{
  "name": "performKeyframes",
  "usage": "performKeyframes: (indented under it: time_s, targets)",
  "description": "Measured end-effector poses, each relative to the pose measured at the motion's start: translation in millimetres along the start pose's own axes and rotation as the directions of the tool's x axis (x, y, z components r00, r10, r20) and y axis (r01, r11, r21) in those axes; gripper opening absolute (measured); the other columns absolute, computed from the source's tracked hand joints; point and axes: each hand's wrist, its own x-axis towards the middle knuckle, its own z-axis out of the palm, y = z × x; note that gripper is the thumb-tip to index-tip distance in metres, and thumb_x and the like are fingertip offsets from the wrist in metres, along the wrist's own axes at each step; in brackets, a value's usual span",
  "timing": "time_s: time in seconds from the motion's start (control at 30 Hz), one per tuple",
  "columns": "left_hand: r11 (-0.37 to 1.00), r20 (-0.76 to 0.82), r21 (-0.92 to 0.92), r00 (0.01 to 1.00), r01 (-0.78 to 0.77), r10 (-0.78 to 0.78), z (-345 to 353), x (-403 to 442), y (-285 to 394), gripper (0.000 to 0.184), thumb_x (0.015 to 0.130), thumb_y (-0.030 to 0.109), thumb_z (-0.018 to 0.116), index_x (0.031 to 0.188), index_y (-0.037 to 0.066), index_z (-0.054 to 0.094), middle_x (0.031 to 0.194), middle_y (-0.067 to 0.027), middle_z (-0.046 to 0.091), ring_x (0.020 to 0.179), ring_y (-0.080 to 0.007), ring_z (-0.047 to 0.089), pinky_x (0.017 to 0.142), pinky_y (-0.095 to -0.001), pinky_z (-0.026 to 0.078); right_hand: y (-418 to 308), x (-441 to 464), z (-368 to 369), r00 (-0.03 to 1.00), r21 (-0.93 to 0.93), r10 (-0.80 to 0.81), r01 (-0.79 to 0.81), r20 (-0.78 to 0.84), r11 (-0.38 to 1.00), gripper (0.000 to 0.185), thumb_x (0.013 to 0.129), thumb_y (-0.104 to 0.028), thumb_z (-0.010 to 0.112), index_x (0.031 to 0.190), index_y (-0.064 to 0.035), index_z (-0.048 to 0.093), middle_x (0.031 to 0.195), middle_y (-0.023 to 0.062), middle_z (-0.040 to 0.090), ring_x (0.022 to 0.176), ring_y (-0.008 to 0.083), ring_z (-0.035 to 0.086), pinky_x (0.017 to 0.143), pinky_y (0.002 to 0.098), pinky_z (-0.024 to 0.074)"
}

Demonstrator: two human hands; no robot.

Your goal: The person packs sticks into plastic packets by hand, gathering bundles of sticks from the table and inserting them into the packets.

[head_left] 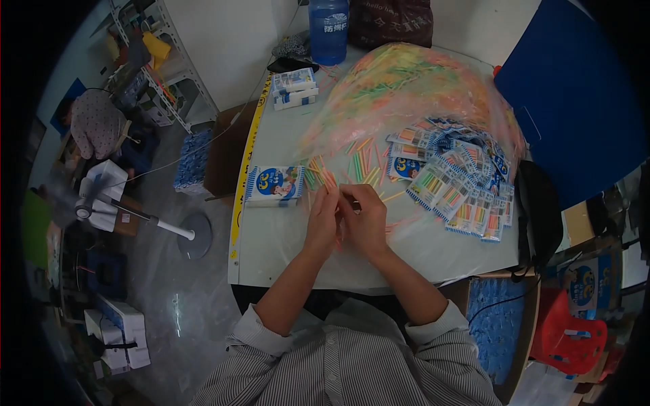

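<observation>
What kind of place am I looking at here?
Probably a small packing workshop: a big clear bag of colorful sticks on the table, a pile of filled printed packets beside it, and a metal shelf rack against the wall.

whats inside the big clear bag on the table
The bag shows a heap of thin green, orange and pink sticks through its film; whatever lies beneath the outer layer is hidden.

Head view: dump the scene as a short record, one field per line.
left_hand: left hand pinching pink-orange sticks
right_hand: right hand beside it, fingertips hidden
surface: white table
loose: coloured sticks beyond hands
bulk: clear bag of sticks, far side
packets_right: overlapping packet pile
packets_left: near packet; far packet stack
</observation>
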Motion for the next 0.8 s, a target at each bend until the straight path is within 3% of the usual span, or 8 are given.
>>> performKeyframes:
  time_s: [0.2, 0.3, 0.33, 0.37, 0.4, 0.47, 0.57, 0.8]
  targets:
    - [0.961, -0.076, -0.276, 0.997, -0.013, -0.008, -16, 34, -4, 0.019, 0.089, 0.015, 0.039, 0.099, -0.001, 0.041, 0.089, -0.0073, 0.047, 0.083, -0.0157, 0.05, 0.078, -0.0285, 0.043, -6, -2, -3, 0.981, -0.234, -0.193, 0.196, 0.037, 0.952, 0.028, 0.069, 0.002, 0.061, 0.096, -0.0048, 0.06, 0.089, 0.0095, 0.053, 0.091, 0.0209, 0.052, 0.075, 0.0295, 0.043]
    - [0.971, -0.111, -0.229, 0.993, -0.069, 0.044, -11, 36, 14, 0.019, 0.089, 0.015, 0.039, 0.099, -0.001, 0.041, 0.093, -0.0093, 0.048, 0.086, -0.018, 0.051, 0.079, -0.0299, 0.043, -3, 0, -6, 0.993, -0.153, -0.077, 0.063, -0.091, 0.986, 0.027, 0.075, -0.003, 0.058, 0.102, -0.0049, 0.057, 0.1, 0.0081, 0.052, 0.101, 0.0191, 0.046, 0.083, 0.0282, 0.0382]
    - [0.973, -0.107, -0.223, 0.993, -0.065, 0.042, -7, 34, 19, 0.019, 0.089, 0.015, 0.039, 0.099, -0.001, 0.041, 0.093, -0.0093, 0.048, 0.086, -0.018, 0.051, 0.079, -0.0299, 0.043, 5, -1, -1, 0.988, 0.197, 0.109, -0.086, -0.109, 0.977, 0.027, 0.08, -0.008, 0.053, 0.107, -0.0039, 0.053, 0.104, 0.0075, 0.051, 0.101, 0.0179, 0.046, 0.083, 0.027, 0.0379]
    - [0.985, -0.102, -0.144, 0.992, -0.093, 0.078, -1, 32, 23, 0.021, 0.09, 0.015, 0.038, 0.103, -0.001, 0.04, 0.096, -0.0097, 0.047, 0.091, -0.0199, 0.05, 0.082, -0.0312, 0.042, 10, -1, 3, 0.957, 0.522, 0.284, -0.21, -0.064, 0.827, 0.029, 0.084, -0.012, 0.048, 0.112, -0.0029, 0.049, 0.108, 0.0069, 0.05, 0.102, 0.0167, 0.046, 0.084, 0.0258, 0.0375]
    - [0.991, -0.091, -0.066, 0.989, -0.12, 0.114, 3, 32, 25, 0.023, 0.09, 0.015, 0.038, 0.107, -0.001, 0.038, 0.099, -0.0101, 0.047, 0.097, -0.0218, 0.048, 0.084, -0.0326, 0.041, 4, 2, 4, 0.956, 0.522, 0.285, -0.206, -0.075, 0.828, 0.029, 0.084, -0.012, 0.048, 0.112, -0.0029, 0.049, 0.108, 0.0069, 0.05, 0.102, 0.0167, 0.046, 0.084, 0.0258, 0.0375]
    - [0.989, -0.05, -0.004, 0.988, -0.146, 0.146, 9, 31, 20, 0.023, 0.09, 0.015, 0.038, 0.107, 0.0, 0.038, 0.099, -0.0101, 0.047, 0.097, -0.0218, 0.049, 0.084, -0.0323, 0.041, -10, 7, 7, 0.79, 0.865, 0.549, -0.452, 0.275, 0.217, 0.036, 0.09, -0.022, 0.035, 0.119, -0.0005, 0.04, 0.113, 0.0061, 0.048, 0.104, 0.0151, 0.045, 0.088, 0.0265, 0.0353]
    - [0.964, -0.011, 0.115, 0.97, -0.239, 0.242, 10, 30, 13, 0.023, 0.09, 0.015, 0.038, 0.108, 0.0, 0.037, 0.098, -0.0095, 0.048, 0.096, -0.0201, 0.05, 0.082, -0.031, 0.042, -41, 10, 6, 0.879, 0.916, 0.366, -0.377, 0.306, 0.138, 0.037, 0.091, -0.023, 0.03, 0.12, -0.0013, 0.037, 0.114, 0.0068, 0.047, 0.104, 0.0154, 0.045, 0.088, 0.0275, 0.0344]
    - [0.935, 0.047, 0.2, 0.956, -0.292, 0.289, -5, 35, 2, 0.019, 0.089, 0.014, 0.04, 0.103, 0.002, 0.044, 0.095, -0.0063, 0.052, 0.085, -0.0127, 0.051, 0.075, -0.0252, 0.042, -22, 0, 21, 0.811, 0.881, 0.432, -0.468, 0.395, 0.074, 0.038, 0.091, -0.026, 0.029, 0.121, -0.0036, 0.036, 0.113, 0.0062, 0.046, 0.105, 0.0151, 0.044, 0.087, 0.0276, 0.0347]
